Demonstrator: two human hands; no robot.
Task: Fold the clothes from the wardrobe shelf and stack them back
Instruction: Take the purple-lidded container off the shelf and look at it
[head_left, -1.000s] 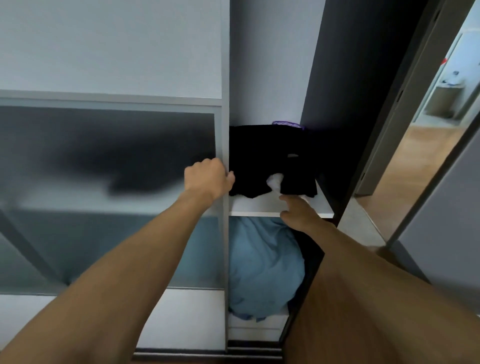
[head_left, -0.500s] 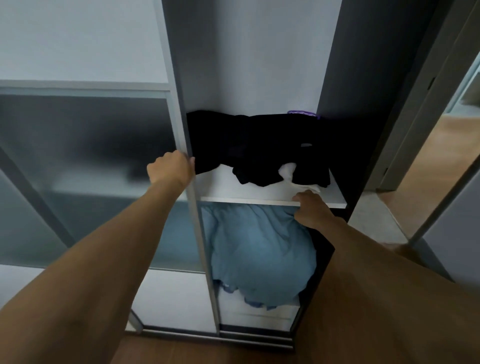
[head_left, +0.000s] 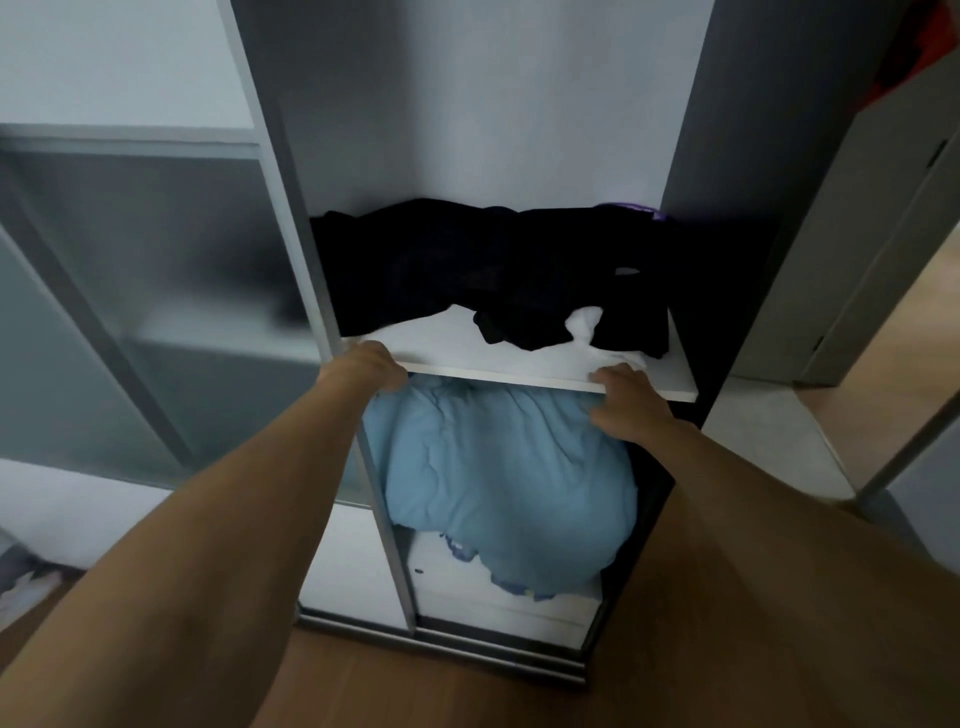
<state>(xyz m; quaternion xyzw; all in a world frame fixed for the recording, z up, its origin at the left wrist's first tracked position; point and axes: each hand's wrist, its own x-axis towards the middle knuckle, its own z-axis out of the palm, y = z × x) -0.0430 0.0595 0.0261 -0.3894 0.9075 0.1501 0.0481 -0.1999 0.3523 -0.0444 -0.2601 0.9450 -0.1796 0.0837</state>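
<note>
Reaching to the front edge of the shelf. Left hand curled at the left end of that edge, against the sliding door frame; cannot tell whether its grip clasps anything. Right hand hooked over the edge further right, grip closed on the shelf. Black clothes heaped on the shelf, white garment tucked among them at front right. Blue bedding bundled under the shelf.

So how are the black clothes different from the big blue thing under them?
The black clothes lie spread low on the shelf; the blue bedding bulges in one puffy heap below it. The black clothes are dark, the blue bedding pale. Both are crumpled, not folded.
</note>
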